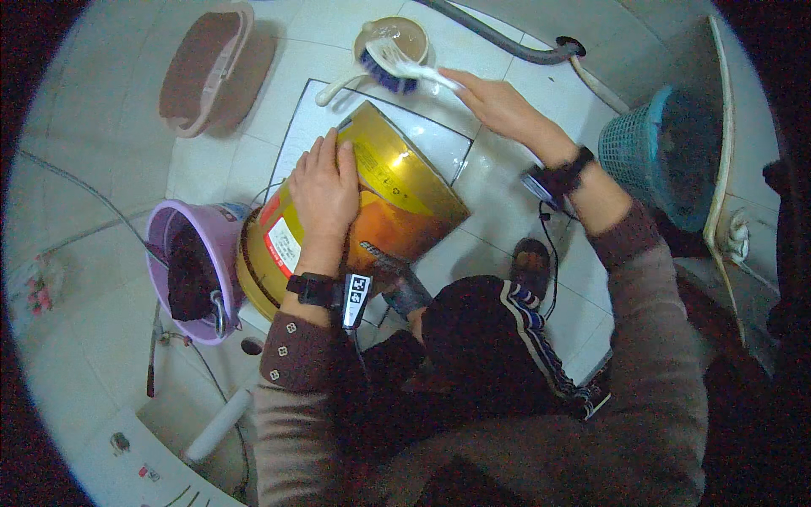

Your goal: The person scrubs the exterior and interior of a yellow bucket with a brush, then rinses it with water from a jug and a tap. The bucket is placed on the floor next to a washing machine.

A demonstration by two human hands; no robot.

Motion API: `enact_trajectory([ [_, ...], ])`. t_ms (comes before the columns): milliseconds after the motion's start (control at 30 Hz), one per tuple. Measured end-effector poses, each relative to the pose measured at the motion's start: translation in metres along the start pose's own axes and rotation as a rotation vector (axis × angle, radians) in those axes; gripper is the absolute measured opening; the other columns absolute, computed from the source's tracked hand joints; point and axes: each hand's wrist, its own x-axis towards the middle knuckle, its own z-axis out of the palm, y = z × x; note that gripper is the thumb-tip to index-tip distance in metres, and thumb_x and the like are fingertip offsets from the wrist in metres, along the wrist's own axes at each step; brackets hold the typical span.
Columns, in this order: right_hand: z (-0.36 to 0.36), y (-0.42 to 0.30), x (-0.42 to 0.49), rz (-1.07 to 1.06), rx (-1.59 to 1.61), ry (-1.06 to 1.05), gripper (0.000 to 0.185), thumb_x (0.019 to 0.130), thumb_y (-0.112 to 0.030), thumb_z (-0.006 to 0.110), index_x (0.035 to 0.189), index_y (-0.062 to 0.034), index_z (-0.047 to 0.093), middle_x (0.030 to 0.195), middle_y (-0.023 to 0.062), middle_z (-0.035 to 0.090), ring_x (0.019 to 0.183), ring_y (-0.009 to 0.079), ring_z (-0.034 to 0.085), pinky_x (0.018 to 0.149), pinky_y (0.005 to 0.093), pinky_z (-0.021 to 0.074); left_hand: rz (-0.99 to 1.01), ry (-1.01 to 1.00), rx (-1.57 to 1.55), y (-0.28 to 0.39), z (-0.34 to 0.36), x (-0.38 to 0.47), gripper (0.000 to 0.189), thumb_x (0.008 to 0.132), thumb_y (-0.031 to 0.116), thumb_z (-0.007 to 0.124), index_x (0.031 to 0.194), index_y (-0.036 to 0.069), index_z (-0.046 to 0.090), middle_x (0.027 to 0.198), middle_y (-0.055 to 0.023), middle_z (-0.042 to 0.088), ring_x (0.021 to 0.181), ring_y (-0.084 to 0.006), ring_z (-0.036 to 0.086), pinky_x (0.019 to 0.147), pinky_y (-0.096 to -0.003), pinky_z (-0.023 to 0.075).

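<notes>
My left hand (327, 184) lies on the side of a yellow and orange metal bucket (396, 180), which is tipped over on its side on the floor tiles. In my right hand (500, 104) is the white handle of a scrub brush (389, 66) with blue and white bristles. The brush head is over a cream plastic dipper (412, 39) that holds some liquid; whether they touch I cannot tell. The dipper's handle points towards the bucket. The inside of the bucket is mostly hidden from this view.
A purple bucket (158, 266) with dark cloth stands left, below a pink plastic basin (199, 70). On the right are a teal mesh basket (633, 146) and pipes along the wall. A grey hose (488, 35) runs into a floor drain. My shoe (531, 266) is beside a black cable.
</notes>
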Motion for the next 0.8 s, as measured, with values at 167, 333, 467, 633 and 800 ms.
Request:
enact_trajectory([
  [167, -0.029, 0.012, -0.104, -0.068, 0.226, -0.135, 0.045, 0.104, -0.030, 0.040, 0.148, -0.0229, 0.038, 0.143, 0.0152, 0.049, 0.127, 0.0368, 0.051, 0.105, 0.0395, 0.0420, 0.005, 0.000, -0.004, -0.001, 0.000, 0.001, 0.047, 0.100, 0.041, 0.041, 0.132, 0.011, 0.057, 0.132, -0.0175, 0.059, 0.121, -0.0408, 0.053, 0.105, -0.0498, 0.0357],
  [333, -0.016, 0.002, -0.093, -0.044, 0.040, -0.252, 0.048, 0.104, -0.029, 0.040, 0.151, -0.0266, 0.031, 0.120, 0.0227, 0.061, 0.100, 0.0400, 0.064, 0.089, 0.0448, 0.0507, 0.027, 0.032, 0.001, 0.000, 0.000, 0.002, 0.046, 0.100, 0.039, 0.041, 0.129, 0.008, 0.059, 0.128, -0.0174, 0.061, 0.117, -0.0397, 0.055, 0.102, -0.0491, 0.0386],
  [467, 0.016, 0.007, -0.042, -0.124, -0.118, -0.192, 0.050, 0.103, -0.029, 0.041, 0.151, -0.0275, 0.028, 0.089, 0.0249, 0.066, 0.074, 0.0413, 0.065, 0.071, 0.0511, 0.0514, 0.049, 0.042, -0.002, 0.002, -0.002, 0.001, 0.046, 0.100, 0.038, 0.041, 0.126, 0.006, 0.060, 0.124, -0.0176, 0.063, 0.113, -0.0382, 0.058, 0.099, -0.0484, 0.0411],
  [633, 0.072, 0.045, -0.032, -0.086, -0.300, -0.229, 0.049, 0.100, -0.020, 0.037, 0.149, -0.0178, 0.030, 0.081, 0.0233, 0.066, 0.073, 0.0405, 0.066, 0.066, 0.0493, 0.0520, 0.073, 0.055, 0.006, 0.005, -0.003, 0.003, 0.045, 0.100, 0.036, 0.042, 0.124, 0.004, 0.061, 0.120, -0.0180, 0.064, 0.108, -0.0363, 0.060, 0.095, -0.0466, 0.0445],
  [800, 0.072, 0.070, -0.118, 0.040, -0.284, -0.434, 0.054, 0.097, -0.016, 0.041, 0.150, -0.0160, 0.028, 0.084, 0.0218, 0.066, 0.075, 0.0412, 0.065, 0.069, 0.0501, 0.0515, 0.078, 0.068, -0.009, 0.005, -0.003, 0.001, 0.044, 0.100, 0.035, 0.043, 0.122, 0.004, 0.062, 0.118, -0.0177, 0.065, 0.106, -0.0357, 0.061, 0.093, -0.0464, 0.0453],
])
